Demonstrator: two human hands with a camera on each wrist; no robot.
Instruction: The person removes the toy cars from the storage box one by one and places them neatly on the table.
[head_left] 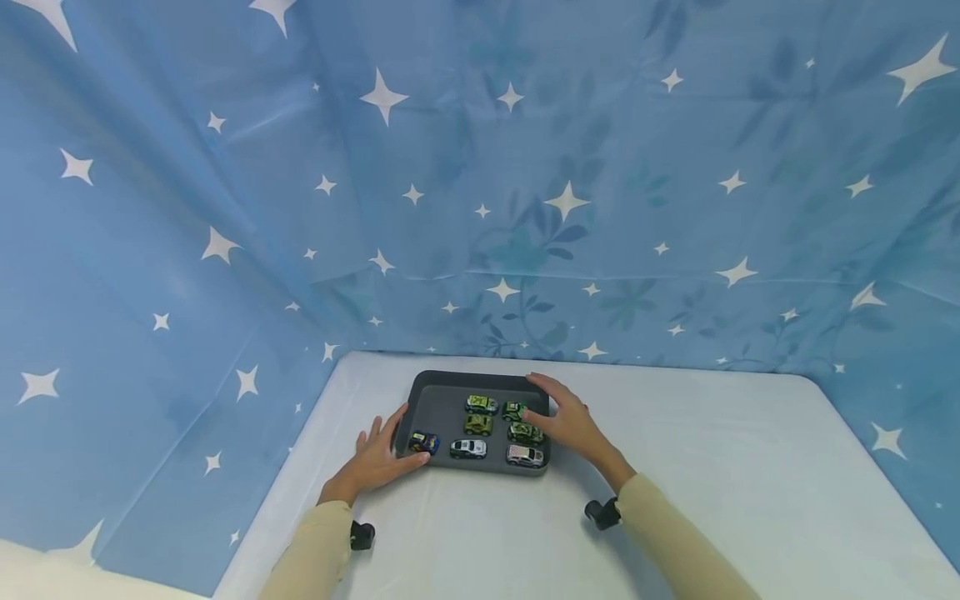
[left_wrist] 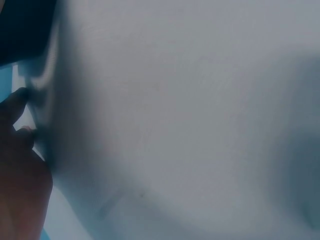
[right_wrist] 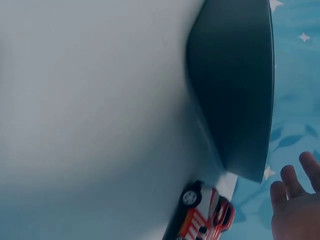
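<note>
A dark grey tray [head_left: 442, 402] holds several small toy cars, among them a blue car [head_left: 424, 442], a silver car [head_left: 468, 449] and a green camouflage car [head_left: 526, 432]. My left hand [head_left: 375, 462] is spread about the tray's front left corner, index finger along the left rim and thumb at the front rim. At the right side, my right hand [head_left: 567, 421] reaches its index finger to the back corner, its thumb over the green cars. Its other fingers stretch out beside the tray wall [right_wrist: 232, 90] in the right wrist view.
A red and white toy car [right_wrist: 202, 215] stands outside the tray, close to my right hand. White cloth covers the table [head_left: 697, 467]. A blue star-patterned curtain [head_left: 465, 167] hangs behind it and along the left side.
</note>
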